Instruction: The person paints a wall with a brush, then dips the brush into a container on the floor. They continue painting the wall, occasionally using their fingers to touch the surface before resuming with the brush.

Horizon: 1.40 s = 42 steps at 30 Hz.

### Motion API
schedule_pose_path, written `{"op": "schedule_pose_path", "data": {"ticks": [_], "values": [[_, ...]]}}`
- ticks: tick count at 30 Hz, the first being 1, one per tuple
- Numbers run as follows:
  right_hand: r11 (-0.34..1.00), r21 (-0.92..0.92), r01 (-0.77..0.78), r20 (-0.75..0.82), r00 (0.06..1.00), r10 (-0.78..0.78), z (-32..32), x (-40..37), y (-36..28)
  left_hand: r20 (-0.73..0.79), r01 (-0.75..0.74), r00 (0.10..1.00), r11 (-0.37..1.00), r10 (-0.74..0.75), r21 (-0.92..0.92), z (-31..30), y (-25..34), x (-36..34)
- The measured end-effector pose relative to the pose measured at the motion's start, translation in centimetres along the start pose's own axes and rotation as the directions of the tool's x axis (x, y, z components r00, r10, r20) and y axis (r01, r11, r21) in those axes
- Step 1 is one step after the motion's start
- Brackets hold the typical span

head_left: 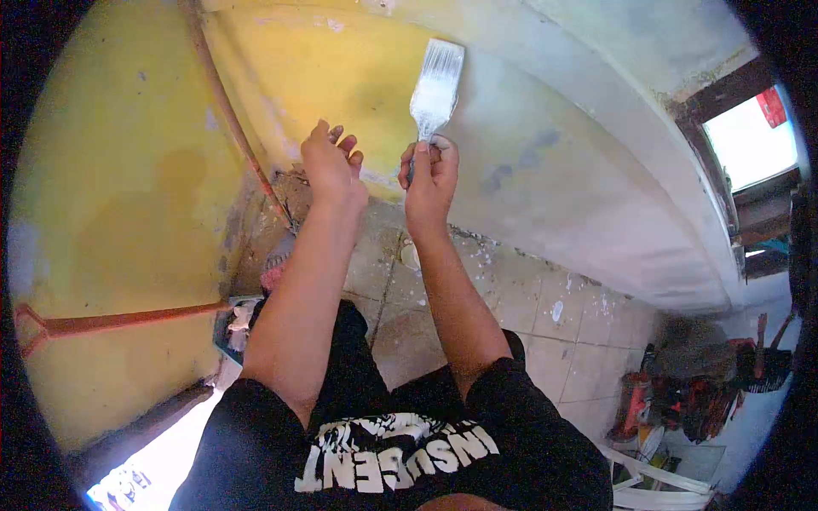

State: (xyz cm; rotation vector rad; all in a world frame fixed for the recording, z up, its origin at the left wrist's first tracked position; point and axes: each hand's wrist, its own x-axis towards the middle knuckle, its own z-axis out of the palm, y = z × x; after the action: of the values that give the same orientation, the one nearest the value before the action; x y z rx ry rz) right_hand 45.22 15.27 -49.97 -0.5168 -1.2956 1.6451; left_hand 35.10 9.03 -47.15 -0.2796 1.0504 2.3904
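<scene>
My right hand (433, 183) is closed round the handle of a paintbrush (436, 92), held upright with its bristles pointing up. White paint coats the bristles and the upper part of the brush. The bristle end meets the wall, at the border between the yellow paint (341, 72) and a whitish painted stretch (545, 170). My left hand (331, 162) is raised to the left of the brush, in front of the yellow part. Its fingers are loosely curled and apart, with nothing visible in them.
A reddish pole (232, 106) leans in the wall corner, and an orange-handled tool (136, 322) lies across the left side. White drips spot the tiled floor (520, 298). Tools and clutter (690, 383) stand at the right, near a white chair (656, 481). A window opening (750, 145) is at upper right.
</scene>
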Motion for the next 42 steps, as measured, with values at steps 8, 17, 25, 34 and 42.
{"op": "schedule_pose_path", "data": {"ticks": [8,17,25,34,42], "values": [[0.992,0.027,0.119,-0.038,0.992,-0.118,1.3,1.5,2.2,0.005,-0.036,0.999,0.998,0.035,0.044,-0.8,1.1,0.4],[0.997,0.005,0.079,-0.089,0.993,-0.078,0.9,2.0,3.4,0.013,-0.028,1.0,0.999,0.027,0.025,-0.6,1.1,0.6],[0.988,0.052,-0.148,-0.169,0.973,0.155,-2.1,-1.8,9.5,0.003,0.0,1.0,1.0,0.0,0.008,-0.6,0.8,0.5],[0.993,-0.111,0.037,-0.144,0.988,-0.053,-1.7,-3.1,7.9,0.006,-0.025,1.0,0.999,0.025,0.031,-0.6,1.0,0.5],[0.987,0.009,0.161,-0.128,0.979,-0.158,1.9,1.8,3.2,-0.001,-0.009,1.0,1.0,0.009,0.001,-0.5,1.1,0.3]]}}
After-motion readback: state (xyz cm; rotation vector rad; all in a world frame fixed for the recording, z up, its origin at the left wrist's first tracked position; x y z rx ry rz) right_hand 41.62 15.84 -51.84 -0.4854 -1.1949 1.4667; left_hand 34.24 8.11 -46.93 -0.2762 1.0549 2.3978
